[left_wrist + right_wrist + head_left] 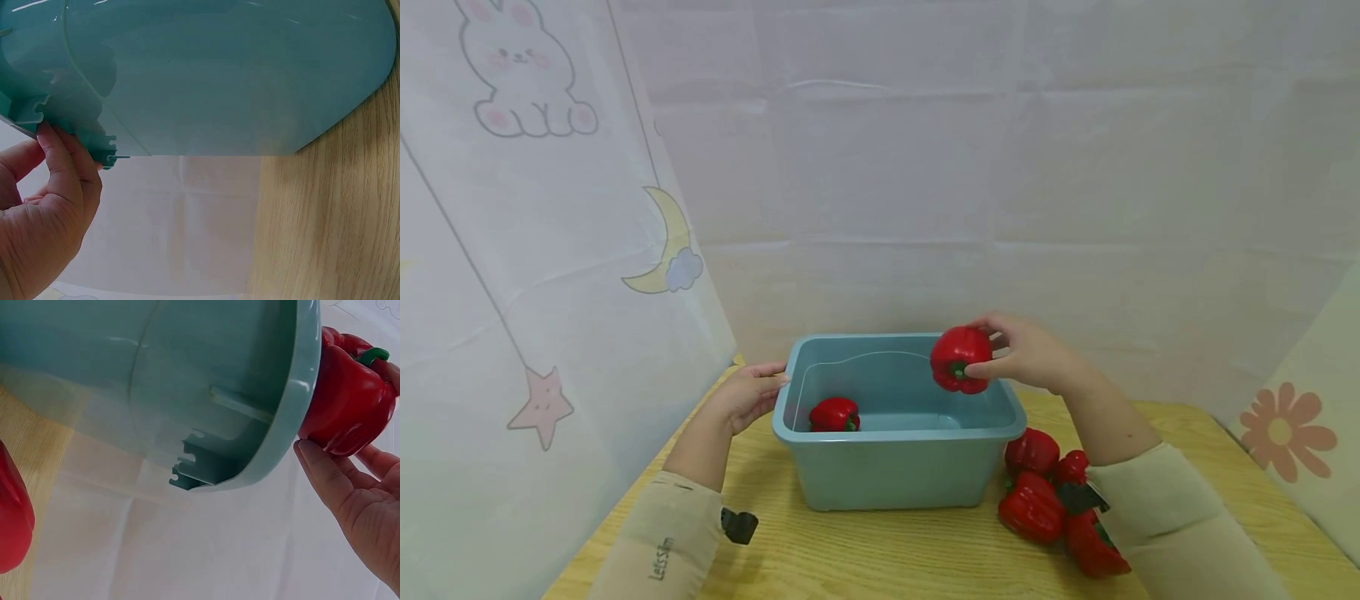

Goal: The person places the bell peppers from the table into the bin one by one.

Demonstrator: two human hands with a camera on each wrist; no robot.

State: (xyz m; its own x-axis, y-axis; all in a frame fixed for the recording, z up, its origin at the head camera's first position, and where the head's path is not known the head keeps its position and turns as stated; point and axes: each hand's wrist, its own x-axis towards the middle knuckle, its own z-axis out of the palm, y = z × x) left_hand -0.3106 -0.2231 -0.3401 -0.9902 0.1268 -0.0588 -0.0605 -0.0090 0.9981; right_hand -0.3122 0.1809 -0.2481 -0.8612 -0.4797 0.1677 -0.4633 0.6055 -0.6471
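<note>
Head view: our right grip [1028, 354] holds a red bell pepper [957, 354] over the right end of the blue-green tub [887, 473]; our left grip [751, 396] pinches its left rim. We'd best brace the tub and lower gently, clear of the other pepper [833, 413] inside.

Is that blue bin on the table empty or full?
Neither: in the head view, one red pepper lies inside the blue bin, toward the left, with bare floor beside it. Its front wall hides some.
</note>
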